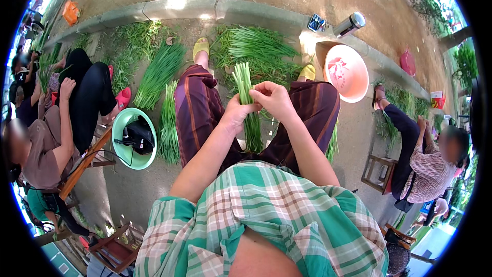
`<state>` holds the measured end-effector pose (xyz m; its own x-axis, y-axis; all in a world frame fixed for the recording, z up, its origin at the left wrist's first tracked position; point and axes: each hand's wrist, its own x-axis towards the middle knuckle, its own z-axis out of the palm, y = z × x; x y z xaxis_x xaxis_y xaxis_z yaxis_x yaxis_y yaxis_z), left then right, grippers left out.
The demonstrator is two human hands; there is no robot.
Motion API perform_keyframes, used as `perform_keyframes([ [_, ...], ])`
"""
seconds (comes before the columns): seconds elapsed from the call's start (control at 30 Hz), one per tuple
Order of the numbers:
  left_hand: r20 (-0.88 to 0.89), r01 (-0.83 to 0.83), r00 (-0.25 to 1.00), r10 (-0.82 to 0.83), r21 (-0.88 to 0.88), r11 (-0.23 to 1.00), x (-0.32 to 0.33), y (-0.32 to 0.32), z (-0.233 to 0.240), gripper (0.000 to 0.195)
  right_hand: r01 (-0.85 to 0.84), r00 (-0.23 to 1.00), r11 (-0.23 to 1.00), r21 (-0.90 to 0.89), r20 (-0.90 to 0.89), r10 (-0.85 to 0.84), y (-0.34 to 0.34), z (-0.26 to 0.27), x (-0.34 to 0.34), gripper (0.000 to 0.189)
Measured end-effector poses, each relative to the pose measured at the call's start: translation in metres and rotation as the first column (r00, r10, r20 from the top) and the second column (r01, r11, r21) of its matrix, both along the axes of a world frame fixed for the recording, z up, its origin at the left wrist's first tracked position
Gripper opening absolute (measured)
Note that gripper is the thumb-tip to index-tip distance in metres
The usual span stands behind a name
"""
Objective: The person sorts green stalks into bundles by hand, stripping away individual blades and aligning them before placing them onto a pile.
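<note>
A bundle of long green stalks (253, 130), probably chives, stands between my knees with its pale cut ends pointing away from me. My left hand (238, 113) is wrapped around its middle, thumb across the front. Thumb and fingertips of my right hand (275, 100) pinch at the bundle's right side, just above the left thumb; what exactly they grip there is hidden. Beyond my feet lies a pile of loose green stalks (257, 46) on a bed of trimmings. Another heap of stalks (159, 75) and a narrower bunch (169, 127) lie left of my left leg.
A pale green basin (132, 165) holding a black bag (140, 134) sits at left. On the right, a pink basin (355, 94) leans near the concrete kerb (261, 9), which carries a steel flask (349, 25) and a small blue box (316, 23). People sit on both sides; a wooden stool (378, 175) is at right.
</note>
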<state>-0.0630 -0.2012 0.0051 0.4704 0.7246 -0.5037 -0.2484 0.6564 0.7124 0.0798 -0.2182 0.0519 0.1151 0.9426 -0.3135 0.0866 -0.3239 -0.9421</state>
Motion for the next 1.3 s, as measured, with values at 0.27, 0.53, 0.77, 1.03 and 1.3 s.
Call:
perform_keyframes([
  [0.27, 0.132, -0.153, 0.979, 0.158, -0.041, 0.987, -0.024, -0.02, 0.028, 0.025, 0.218, 0.941, 0.976, -0.022, -0.262, -0.216, -0.024, 0.01, 0.011, 0.02],
  [0.53, 0.197, -0.162, 0.966, 0.167, -0.041, 0.986, -0.046, -0.027, 0.046, 0.022, 0.242, 0.929, 0.968, 0.06, -0.304, -0.213, -0.045, 0.04, 0.019, 0.019],
  [0.77, 0.168, -0.151, 0.974, 0.154, -0.034, 0.988, -0.045, -0.034, 0.048, 0.018, 0.308, 0.878, 0.95, 0.046, -0.399, -0.265, -0.052, 0.032, 0.021, 0.016],
  [1.03, 0.195, -0.39, 0.911, 0.364, 0.119, 0.913, -0.071, -0.01, 0.065, 0.014, 0.634, 0.683, 0.767, 0.096, -0.535, -0.497, -0.046, 0.041, 0.069, 0.013],
  [1.3, 0.18, -0.461, 0.886, 0.427, 0.25, 0.851, -0.099, -0.001, 0.09, 0.011, 0.736, 0.533, 0.674, 0.064, -0.668, -0.518, -0.061, 0.048, 0.118, 0.018],
])
